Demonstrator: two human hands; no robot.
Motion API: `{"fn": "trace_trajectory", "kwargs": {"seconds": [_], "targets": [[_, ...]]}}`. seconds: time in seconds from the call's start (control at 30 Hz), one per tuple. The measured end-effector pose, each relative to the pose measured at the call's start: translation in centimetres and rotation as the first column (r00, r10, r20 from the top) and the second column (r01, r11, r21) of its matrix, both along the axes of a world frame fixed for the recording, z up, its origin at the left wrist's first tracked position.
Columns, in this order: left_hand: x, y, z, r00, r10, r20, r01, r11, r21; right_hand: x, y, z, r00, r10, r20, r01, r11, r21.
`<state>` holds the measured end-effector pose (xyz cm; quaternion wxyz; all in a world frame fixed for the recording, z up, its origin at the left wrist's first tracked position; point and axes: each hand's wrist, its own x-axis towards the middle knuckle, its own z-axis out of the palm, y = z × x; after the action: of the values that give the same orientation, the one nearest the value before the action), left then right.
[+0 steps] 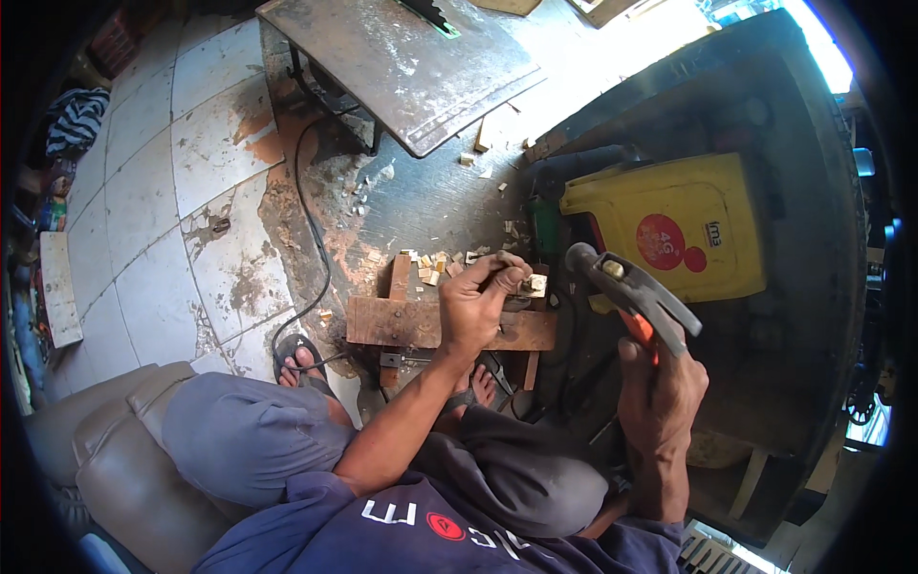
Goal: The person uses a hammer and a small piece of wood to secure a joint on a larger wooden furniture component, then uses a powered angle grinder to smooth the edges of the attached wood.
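Note:
My left hand [476, 301] is closed in a pinch above the low wooden bench [411, 323]. A small pale wooden block [538, 286] shows at its fingertips, near the bench's right end; the fingers hide part of the grip. Off to the right, my right hand [660, 397] is wrapped round the orange handle of a claw hammer [626, 285]. The hammer is raised, its dark metal head apart from the block and the left hand.
Wood offcuts [440, 268] lie scattered behind the bench. A worn metal-topped table [411, 77] stands ahead, with a saw [430, 14] on it. To the right is a yellow plastic container [717, 210] beside a large dark panel [794, 124]. A black cable [311, 220] crosses the floor.

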<state>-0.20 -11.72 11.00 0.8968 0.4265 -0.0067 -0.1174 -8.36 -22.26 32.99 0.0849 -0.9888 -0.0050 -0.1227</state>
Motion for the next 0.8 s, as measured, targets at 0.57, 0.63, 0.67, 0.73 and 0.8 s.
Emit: {"fn": "trace_trajectory", "kwargs": {"seconds": [0.57,0.63,0.67,0.73,0.8], "targets": [[-3.2,1.4,1.5,0.906,-0.027,0.423,-0.276,0.720,0.636,-5.2,-2.1,-4.6,0.935,-0.328,-0.136,0.355,0.867,0.351],[-3.7,1.3,0.2,0.876,-0.084,0.475,-0.290,0.695,0.658,-5.4,-2.2,-5.0,0.927,-0.348,-0.142,0.375,0.839,0.393],[-3.7,1.2,0.0,0.866,-0.076,0.493,-0.309,0.694,0.650,-5.4,-2.3,-5.1,0.931,-0.337,-0.138,0.364,0.846,0.390],[-3.7,1.3,-0.1,0.867,-0.093,0.489,-0.308,0.670,0.675,-5.3,-2.4,-5.3,0.939,-0.318,-0.132,0.344,0.858,0.382],[-3.6,1.2,0.2,0.868,-0.106,0.485,-0.306,0.655,0.691,-5.5,-2.5,-5.5,0.939,-0.318,-0.134,0.345,0.854,0.390]]}}
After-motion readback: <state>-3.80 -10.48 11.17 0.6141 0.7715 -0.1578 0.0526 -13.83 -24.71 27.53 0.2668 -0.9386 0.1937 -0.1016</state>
